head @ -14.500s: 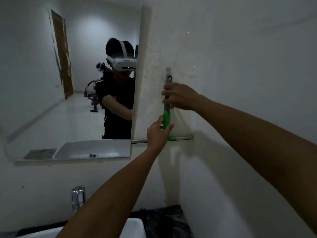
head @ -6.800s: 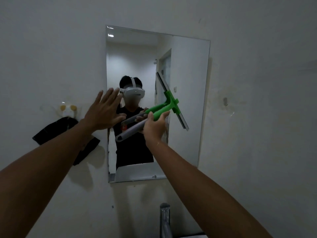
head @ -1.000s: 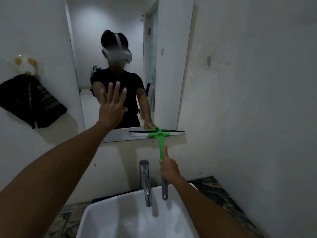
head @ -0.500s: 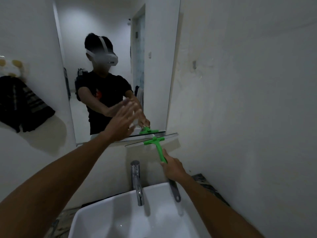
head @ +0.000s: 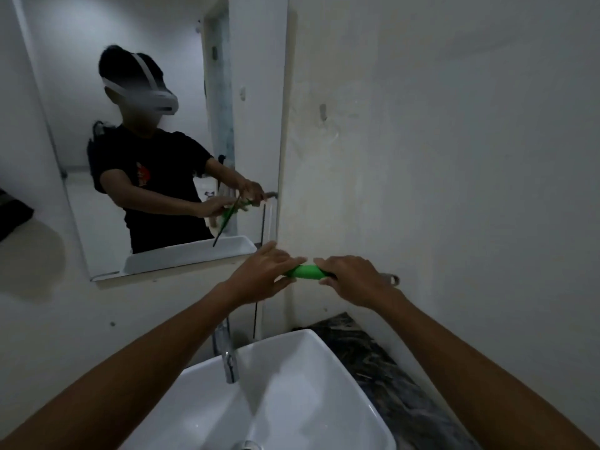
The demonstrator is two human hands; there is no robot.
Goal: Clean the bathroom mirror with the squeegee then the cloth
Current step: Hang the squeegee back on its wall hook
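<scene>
Head view. Caught cloth (head: 13,212) hanging at the left edge, mirror (head: 78,177) beside it. Found left hand (head: 263,276) pinching squeegee (head: 306,272) near its head, right hand (head: 355,280) clamped round the handle; held level, off the glass, just under the mirror's right corner, above sink (head: 344,394). Left bare wall (head: 461,164) rightward.

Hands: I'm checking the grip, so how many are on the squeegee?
2. The left hand pinches the squeegee by its green handle near the blade. The right hand grips it further right, before the grey end. Both are above the sink.
</scene>
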